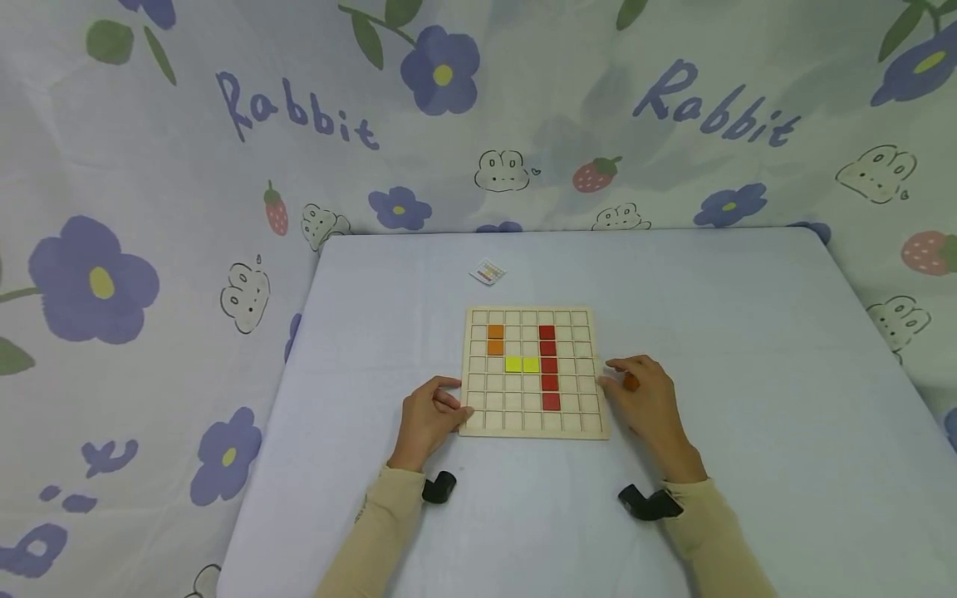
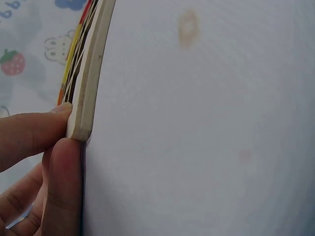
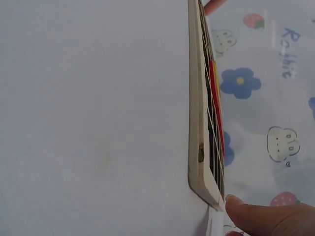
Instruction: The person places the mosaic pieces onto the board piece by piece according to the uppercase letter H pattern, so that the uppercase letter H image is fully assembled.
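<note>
A square wooden grid board (image 1: 488, 402) lies on the white table with orange tiles (image 1: 496, 339), yellow tiles (image 1: 522, 365) and a column of red tiles (image 1: 549, 366) in its cells. My left hand (image 1: 429, 419) pinches its left edge near the front corner; the left wrist view shows thumb and finger at the board's corner (image 2: 86, 115). At the right edge is my right hand (image 1: 646, 399), its thumb (image 3: 256, 216) against the board's corner and the other fingers curled, mostly hidden. A small orange-brown patch shows among them; what it is cannot be made out.
Behind the board lies a small white card (image 1: 488, 272) printed with a coloured grid pattern. A printed cloth (image 1: 561, 108) with flowers and rabbits hangs behind and beside the table (image 1: 748, 332). Black wrist mounts (image 1: 649, 503) are on both sleeves.
</note>
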Tool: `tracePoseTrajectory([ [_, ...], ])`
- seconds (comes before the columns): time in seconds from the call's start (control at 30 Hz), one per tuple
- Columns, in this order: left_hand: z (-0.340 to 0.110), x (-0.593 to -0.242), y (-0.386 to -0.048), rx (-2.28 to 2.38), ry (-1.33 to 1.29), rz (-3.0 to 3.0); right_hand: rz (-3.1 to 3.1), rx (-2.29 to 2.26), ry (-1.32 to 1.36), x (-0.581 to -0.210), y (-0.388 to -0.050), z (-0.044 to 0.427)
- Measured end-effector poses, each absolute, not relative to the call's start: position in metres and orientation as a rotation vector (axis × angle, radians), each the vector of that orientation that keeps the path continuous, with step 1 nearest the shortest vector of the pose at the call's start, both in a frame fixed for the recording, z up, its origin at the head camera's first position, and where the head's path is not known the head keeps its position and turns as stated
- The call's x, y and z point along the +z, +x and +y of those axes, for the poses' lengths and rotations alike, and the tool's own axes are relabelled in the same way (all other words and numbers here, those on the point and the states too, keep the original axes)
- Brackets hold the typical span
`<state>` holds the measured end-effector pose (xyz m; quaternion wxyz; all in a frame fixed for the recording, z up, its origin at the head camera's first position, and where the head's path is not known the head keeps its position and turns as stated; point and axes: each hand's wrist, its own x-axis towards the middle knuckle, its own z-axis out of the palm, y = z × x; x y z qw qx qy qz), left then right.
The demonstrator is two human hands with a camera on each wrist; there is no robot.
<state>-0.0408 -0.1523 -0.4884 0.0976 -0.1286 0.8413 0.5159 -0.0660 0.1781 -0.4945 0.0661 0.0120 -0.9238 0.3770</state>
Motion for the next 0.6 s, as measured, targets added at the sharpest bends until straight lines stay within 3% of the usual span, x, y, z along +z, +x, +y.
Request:
tracePoseTrajectory([
  [0.6, -0.152, -0.488, -0.041, 1.518, -0.365, 2.505, -2.828, 1.022, -0.017, -0.5, -0.05, 0.217],
])
